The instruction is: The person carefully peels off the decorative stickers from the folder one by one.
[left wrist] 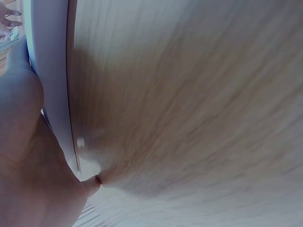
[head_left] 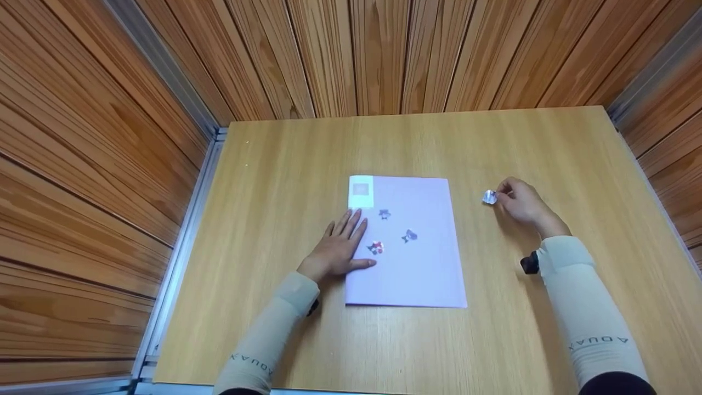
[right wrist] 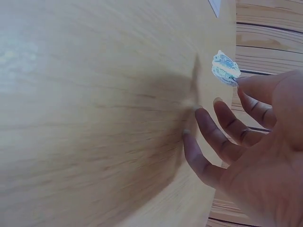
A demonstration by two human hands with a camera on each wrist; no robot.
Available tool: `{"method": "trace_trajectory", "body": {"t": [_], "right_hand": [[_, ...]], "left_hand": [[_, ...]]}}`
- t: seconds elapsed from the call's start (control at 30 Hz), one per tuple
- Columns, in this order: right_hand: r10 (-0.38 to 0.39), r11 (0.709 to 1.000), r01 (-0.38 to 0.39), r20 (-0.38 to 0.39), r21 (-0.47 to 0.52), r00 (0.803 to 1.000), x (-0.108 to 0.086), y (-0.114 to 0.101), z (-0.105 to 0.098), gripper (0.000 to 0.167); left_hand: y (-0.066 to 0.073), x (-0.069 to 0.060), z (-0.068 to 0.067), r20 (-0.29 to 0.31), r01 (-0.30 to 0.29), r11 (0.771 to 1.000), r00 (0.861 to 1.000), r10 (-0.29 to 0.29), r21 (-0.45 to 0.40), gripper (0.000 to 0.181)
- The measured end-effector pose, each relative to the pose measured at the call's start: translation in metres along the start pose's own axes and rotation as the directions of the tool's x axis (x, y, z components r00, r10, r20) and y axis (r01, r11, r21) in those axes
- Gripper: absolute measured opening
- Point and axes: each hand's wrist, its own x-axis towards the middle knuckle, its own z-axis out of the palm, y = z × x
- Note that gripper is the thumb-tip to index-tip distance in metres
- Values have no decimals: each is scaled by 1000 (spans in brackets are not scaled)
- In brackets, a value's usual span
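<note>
A lilac folder or notebook (head_left: 411, 274) lies on the table, with a pale label (head_left: 361, 191) at its upper left corner. Three small stickers (head_left: 409, 236) are on its cover, one of them with red on it. My left hand (head_left: 340, 249) rests spread on the folder's left edge, fingers straight. To the right of the folder, my right hand (head_left: 521, 203) pinches a small shiny sticker (head_left: 489, 197) between thumb and index finger. In the right wrist view that sticker (right wrist: 225, 69) looks silvery and iridescent, held above the table, while the other fingers hang loosely bent.
The wooden table (head_left: 285, 164) extends around the folder on all sides. Wood-plank walls (head_left: 378, 55) stand behind it and at both sides, with a metal frame rail (head_left: 181, 241) along the left edge.
</note>
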Motion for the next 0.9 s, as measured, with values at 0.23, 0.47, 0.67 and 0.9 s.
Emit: {"method": "trace_trajectory", "body": {"t": [0.23, 0.47, 0.67, 0.9], "right_hand": [[-15, 999, 14, -22, -44, 1000, 4, 5, 4, 24], [29, 999, -30, -37, -28, 999, 6, 8, 9, 26], [72, 997, -73, -47, -26, 996, 8, 7, 11, 28], [109, 994, -110, -30, -14, 994, 7, 7, 12, 32]], "left_hand": [[1, -1, -1, 0, -5, 1000, 1000, 5, 13, 102], [1, -1, -1, 1, -6, 1000, 1000, 6, 5, 102], [0, 0, 0, 2, 3, 1000, 1000, -3, 7, 102], [2, 0, 0, 2, 6, 1000, 1000, -6, 8, 102]]}}
